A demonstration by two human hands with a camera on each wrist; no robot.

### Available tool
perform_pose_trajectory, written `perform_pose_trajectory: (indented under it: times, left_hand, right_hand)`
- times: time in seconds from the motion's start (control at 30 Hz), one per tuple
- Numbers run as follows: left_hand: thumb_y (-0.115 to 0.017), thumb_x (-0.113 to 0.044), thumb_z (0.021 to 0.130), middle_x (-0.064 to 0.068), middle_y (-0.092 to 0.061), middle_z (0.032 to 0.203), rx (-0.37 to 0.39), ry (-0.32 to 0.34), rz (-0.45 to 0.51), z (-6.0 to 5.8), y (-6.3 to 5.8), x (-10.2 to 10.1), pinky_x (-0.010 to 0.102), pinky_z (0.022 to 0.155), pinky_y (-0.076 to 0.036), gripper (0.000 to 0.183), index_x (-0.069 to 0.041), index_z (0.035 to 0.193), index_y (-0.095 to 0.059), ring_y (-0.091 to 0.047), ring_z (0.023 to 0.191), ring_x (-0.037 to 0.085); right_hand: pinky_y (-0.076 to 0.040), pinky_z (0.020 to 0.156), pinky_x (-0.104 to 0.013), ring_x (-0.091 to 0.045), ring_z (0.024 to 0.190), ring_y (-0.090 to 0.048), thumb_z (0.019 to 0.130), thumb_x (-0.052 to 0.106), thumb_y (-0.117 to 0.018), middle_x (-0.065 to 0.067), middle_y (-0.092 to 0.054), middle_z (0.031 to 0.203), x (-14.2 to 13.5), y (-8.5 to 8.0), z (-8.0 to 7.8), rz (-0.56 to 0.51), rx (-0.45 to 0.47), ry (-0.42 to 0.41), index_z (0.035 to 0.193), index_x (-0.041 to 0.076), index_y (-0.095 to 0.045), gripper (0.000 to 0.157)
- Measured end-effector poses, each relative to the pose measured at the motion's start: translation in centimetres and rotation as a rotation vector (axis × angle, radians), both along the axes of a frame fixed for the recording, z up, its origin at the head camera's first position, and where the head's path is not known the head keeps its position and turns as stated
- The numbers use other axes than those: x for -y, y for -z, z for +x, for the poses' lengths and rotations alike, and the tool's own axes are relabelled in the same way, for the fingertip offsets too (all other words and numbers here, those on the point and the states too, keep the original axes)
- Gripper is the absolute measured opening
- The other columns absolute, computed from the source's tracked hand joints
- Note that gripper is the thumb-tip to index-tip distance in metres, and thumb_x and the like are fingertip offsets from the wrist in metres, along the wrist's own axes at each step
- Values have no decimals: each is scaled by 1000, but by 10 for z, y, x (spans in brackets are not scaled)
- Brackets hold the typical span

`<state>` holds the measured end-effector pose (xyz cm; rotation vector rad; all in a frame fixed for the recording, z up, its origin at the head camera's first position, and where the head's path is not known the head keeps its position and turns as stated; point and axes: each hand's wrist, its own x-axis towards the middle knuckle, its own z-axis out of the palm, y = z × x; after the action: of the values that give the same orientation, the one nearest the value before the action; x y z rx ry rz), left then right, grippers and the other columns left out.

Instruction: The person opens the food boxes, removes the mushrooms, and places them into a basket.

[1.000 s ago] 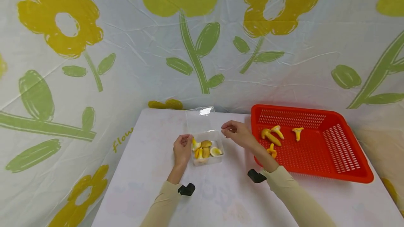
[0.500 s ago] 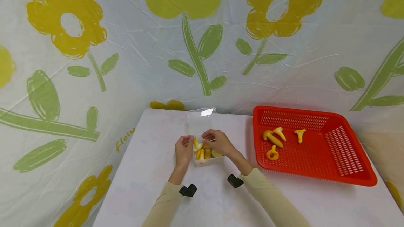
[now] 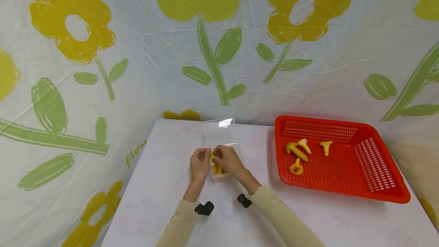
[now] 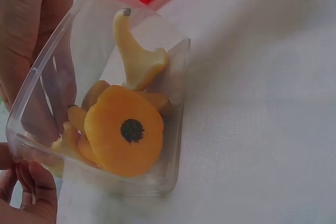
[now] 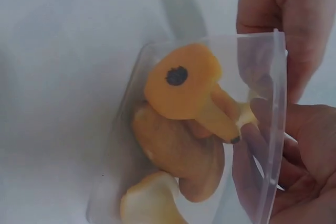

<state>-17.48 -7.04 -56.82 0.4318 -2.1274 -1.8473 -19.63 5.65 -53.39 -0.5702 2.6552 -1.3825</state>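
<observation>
Since half a second ago, the right hand has slid toward 9 o'clock across the box, nearing the left hand. Its fingers are bent and drawn together, the tips dipping inside and pinching a yellow mushroom near the wall at 9 o'clock. That mushroom looks smooth and slender; its long axis appears to run from 11 to 5 o'clock, though the fingers hide much of it. The left hand stays at 9 o'clock, thumb and fingertip pinching the rim of the box, which is thin, clear plastic with rounded corners. Inside, the left wrist view shows an orange-capped mushroom with a round dark patch, and a pale mushroom, flared at one end, whose dark tip points to 12 o'clock there. A clear lid lies open toward 12 o'clock, catching a white glare. At 3 o'clock, well apart, sits a red basket of perforated plastic holding four mushrooms, among them a long mushroom lying from 10 to 4 o'clock. All rest on a pale table; beyond it, toward 12 o'clock, hangs a creased, flower-printed cloth.
</observation>
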Motion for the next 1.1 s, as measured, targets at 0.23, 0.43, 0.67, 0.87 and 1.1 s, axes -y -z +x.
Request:
perform_pose_trajectory:
  times: [0.23, 0.43, 0.67, 0.87, 1.1]
  left_hand:
    - [-69, -13, 100, 14, -69, 88, -13, -3, 19, 1, 3, -1, 16, 66, -47, 18, 5, 99, -69, -58, 75, 13]
    - [-69, -11, 99, 14, -69, 86, -14, -3, 28, 1, 5, -2, 16, 64, -46, 16, 5, 98, -69, -57, 73, 12]
    - [-68, -10, 100, 14, -68, 86, -29, 6, 44, 1, 4, -1, 16, 64, -46, 16, 6, 99, -69, -56, 72, 10]
    - [-67, -12, 100, 13, -68, 88, -23, 7, 43, 0, 2, 1, 17, 66, -47, 17, 5, 101, -69, -57, 74, 12]
    - [-68, -12, 100, 11, -67, 86, -6, -8, 34, 1, 1, 1, 16, 67, -46, 17, 5, 99, -69, -56, 74, 12]
  right_hand:
    - [-58, 68, -30, -21, 76, -62, 90, 1, -77, -12, -69, 90, 6, 0, 7, 65, 2, 100, 97, -1, -67, 13]
    - [-58, 70, -29, -20, 79, -64, 91, 3, -76, -12, -72, 95, 5, -2, 11, 100, -12, 106, 106, -2, -72, 17]
    - [-59, 85, -40, -26, 88, -65, 92, 3, -75, -12, -69, 96, -8, -10, 11, -21, -22, 93, 104, -2, -67, 15]
    - [-59, 89, -42, -28, 95, -70, 92, 4, -75, -10, -70, 98, -27, -22, 8, -116, 44, 91, 107, 2, -66, 18]
    - [-58, 93, -41, -31, 103, -69, 95, 11, -74, -12, -71, 111, -56, -39, 8, -125, 118, 55, 118, 4, -68, 25]
